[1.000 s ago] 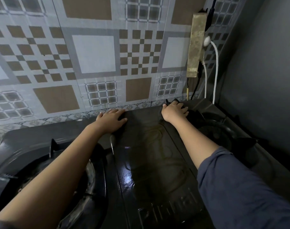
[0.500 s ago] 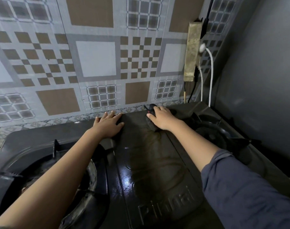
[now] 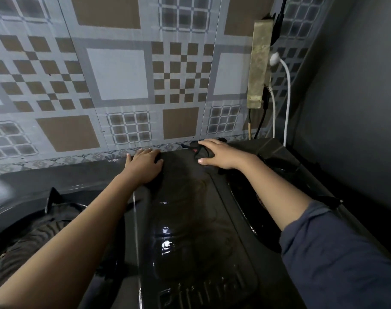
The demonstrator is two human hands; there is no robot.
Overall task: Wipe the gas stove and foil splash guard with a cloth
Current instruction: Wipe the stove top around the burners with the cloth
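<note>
A black two-burner gas stove [image 3: 185, 219] fills the lower view, its glossy middle panel wet and streaked. Behind it stands the foil splash guard [image 3: 114, 74], patterned with brown and white squares. My right hand [image 3: 219, 155] presses a dark cloth [image 3: 201, 151] flat on the stove's back edge, near the guard's base. My left hand [image 3: 143, 166] rests palm down on the stove top, left of the cloth, fingers spread and holding nothing.
The left burner grate [image 3: 52, 210] and the right burner [image 3: 257, 197] flank the middle panel. A grimy power strip [image 3: 258, 68] with a white cable [image 3: 287, 97] and dark cords hangs at the guard's right end. A grey wall [image 3: 350, 108] closes the right side.
My right hand has slid the cloth leftward along the stove's back edge, from beside the right burner toward the middle. My left hand has stayed where it was.
</note>
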